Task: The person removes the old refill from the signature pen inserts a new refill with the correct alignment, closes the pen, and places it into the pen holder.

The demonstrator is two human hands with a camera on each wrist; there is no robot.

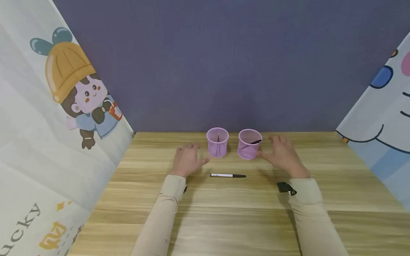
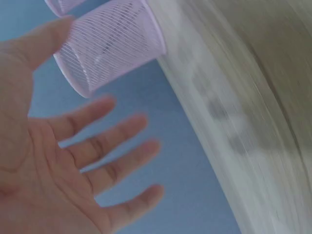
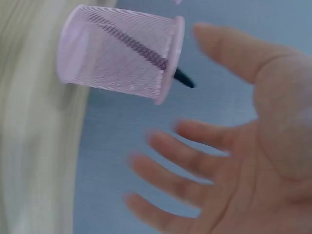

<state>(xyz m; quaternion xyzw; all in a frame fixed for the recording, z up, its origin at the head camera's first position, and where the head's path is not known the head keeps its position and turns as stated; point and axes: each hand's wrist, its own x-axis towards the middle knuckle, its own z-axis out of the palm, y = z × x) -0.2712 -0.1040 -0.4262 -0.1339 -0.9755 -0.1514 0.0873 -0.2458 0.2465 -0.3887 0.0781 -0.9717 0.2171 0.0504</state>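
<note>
Two lilac mesh pen cups stand side by side toward the back of the table. Inside the left pen cup (image 1: 213,146) some thin dark lines show through the mesh. A dark-tipped pen (image 3: 184,78) leans in the right pen cup (image 3: 122,53), its end poking past the rim. My left hand (image 1: 187,160) is just left of the left cup, fingers spread and holding nothing. On the other side my right hand (image 1: 283,156) is spread too, its thumb close to the right cup. A white marker with a black cap (image 1: 224,175) lies crosswise in front of the cups.
The wood-grain table (image 1: 230,220) meets a dark blue-grey backdrop (image 1: 230,64) just behind the cups. White cloths with cartoon prints hang at the left (image 1: 29,124) and right (image 1: 378,128). A black strap (image 1: 283,187) sits at my right cuff.
</note>
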